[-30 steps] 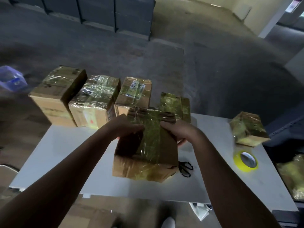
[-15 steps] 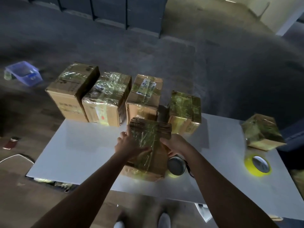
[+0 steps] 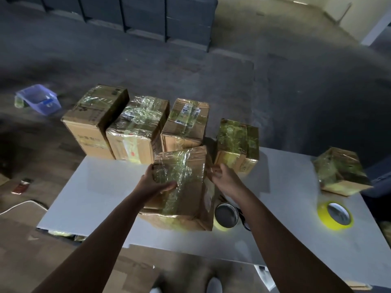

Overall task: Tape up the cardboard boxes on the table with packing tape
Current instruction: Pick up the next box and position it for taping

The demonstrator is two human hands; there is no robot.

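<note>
A cardboard box (image 3: 186, 191) wrapped in shiny tape stands tilted on the white table (image 3: 95, 187). My left hand (image 3: 156, 182) grips its upper left edge, thumb on the top face. My right hand (image 3: 222, 176) holds its upper right edge, fingers curled on the side. Just right of the box a yellow tape roll (image 3: 225, 216) lies partly hidden, with black scissors (image 3: 244, 220) beside it. A second yellow tape roll (image 3: 335, 214) lies further right.
Several taped boxes line the table's far edge, among them a large box (image 3: 95, 121) at the left and a small box (image 3: 237, 144) behind my right hand. Another taped box (image 3: 340, 172) sits at the far right. A blue plastic bin (image 3: 38, 99) lies on the floor.
The box has been turned and tipped further. My left hand slid from the top face to the left edge; my right hand stayed on the right edge. The view shifted slightly.
</note>
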